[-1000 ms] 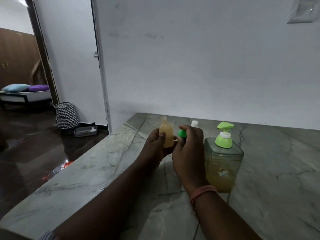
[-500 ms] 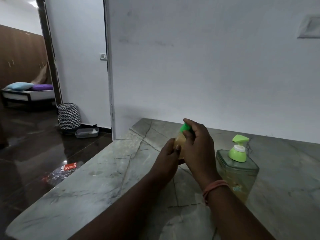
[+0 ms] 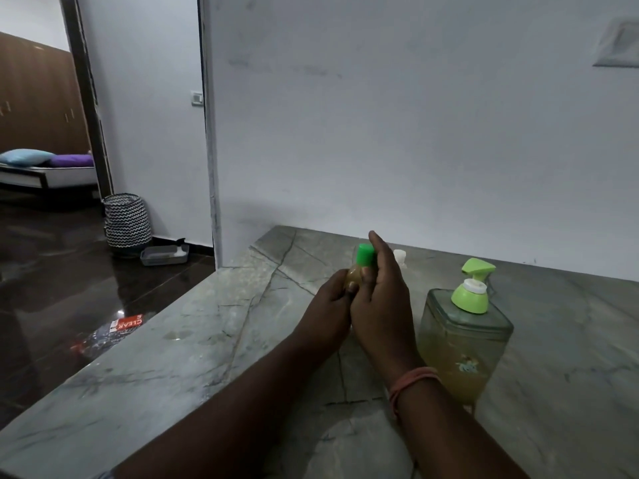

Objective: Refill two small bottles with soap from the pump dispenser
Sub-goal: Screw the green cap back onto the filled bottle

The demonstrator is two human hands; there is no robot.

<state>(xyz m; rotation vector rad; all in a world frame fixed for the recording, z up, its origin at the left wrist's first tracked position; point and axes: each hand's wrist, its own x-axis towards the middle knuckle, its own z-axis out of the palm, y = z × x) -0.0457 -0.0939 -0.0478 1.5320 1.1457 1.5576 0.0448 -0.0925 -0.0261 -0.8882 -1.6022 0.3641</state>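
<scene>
Left hand (image 3: 330, 302) and right hand (image 3: 378, 299) meet ahead, fingers (image 3: 377, 247) curled, both gripping.

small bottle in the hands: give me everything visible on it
The small bottle looks like clear plastic holding yellowish soap, with a bright green cap on top. It is held roughly upright above the marble counter. The left hand grips its body; the right hand rests its fingers against the cap. Its lower part is hidden.
</scene>
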